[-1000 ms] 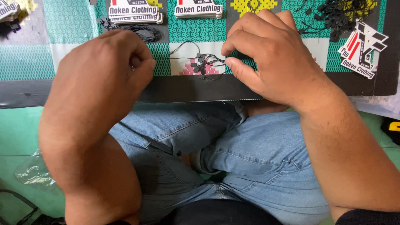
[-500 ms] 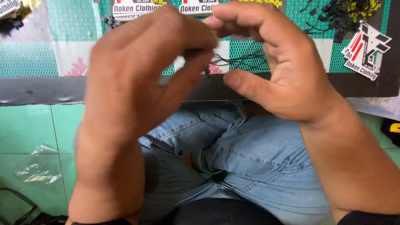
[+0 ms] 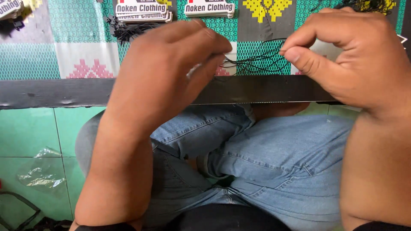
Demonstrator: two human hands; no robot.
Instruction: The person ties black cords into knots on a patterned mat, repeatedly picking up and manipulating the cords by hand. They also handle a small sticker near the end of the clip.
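Note:
My left hand (image 3: pixel 171 68) and my right hand (image 3: pixel 346 51) are raised over the front edge of a low table (image 3: pixel 55 92). Between them stretches a small bunch of thin black strings (image 3: pixel 257 57). The left fingertips pinch one end of the bunch near the middle. On the right, thumb and forefinger pinch the other end. The strings fan out loosely between the two pinches. My legs in blue jeans (image 3: pixel 257 162) are folded under the table's edge.
A green patterned mat (image 3: pixel 51 51) covers the tabletop. Stacks of white printed tags (image 3: pixel 141 10) lie at the back, with more black strings (image 3: pixel 128 30) beside them. A crumpled clear plastic bag (image 3: pixel 40 173) lies on the green tiled floor at the left.
Both hands lifted the bunch of strings off the mat, then drew apart. The right hand went right, and the strings now stretch out between them.

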